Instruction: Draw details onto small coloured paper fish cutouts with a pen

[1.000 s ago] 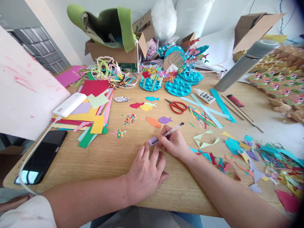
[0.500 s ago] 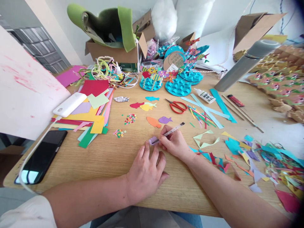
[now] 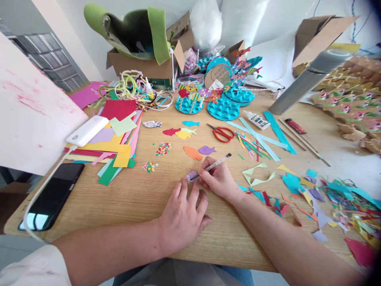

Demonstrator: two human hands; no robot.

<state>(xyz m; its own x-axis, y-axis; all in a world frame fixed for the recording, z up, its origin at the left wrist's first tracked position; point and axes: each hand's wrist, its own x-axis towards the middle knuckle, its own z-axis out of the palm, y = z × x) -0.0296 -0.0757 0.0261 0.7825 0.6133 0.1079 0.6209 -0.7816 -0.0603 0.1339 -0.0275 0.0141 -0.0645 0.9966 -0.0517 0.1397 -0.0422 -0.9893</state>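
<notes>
A small light-purple paper piece [image 3: 192, 175] lies on the wooden table, partly covered by fingers. My left hand [image 3: 184, 216] rests flat with fingers spread, its fingertips on the paper's near edge. My right hand [image 3: 217, 176] grips a pen [image 3: 219, 161] whose tip touches the paper. Just beyond lie an orange paper fish [image 3: 192, 152] and a purple paper fish [image 3: 207, 150]. Farther back are a yellow fish [image 3: 183, 134], a red fish [image 3: 170, 132], a blue fish [image 3: 191, 123] and a patterned white fish [image 3: 152, 124]. Two small piles of confetti dots [image 3: 163, 149] sit to the left.
Red-handled scissors [image 3: 224, 134], a glue bottle [image 3: 256, 120] and paper strips [image 3: 258, 139] lie behind my right hand. Paper scraps [image 3: 318, 214] spread over the right side. A coloured paper stack [image 3: 119, 139], a phone [image 3: 53, 196] and a power bank [image 3: 87, 131] occupy the left. A grey bottle [image 3: 306, 83] stands back right.
</notes>
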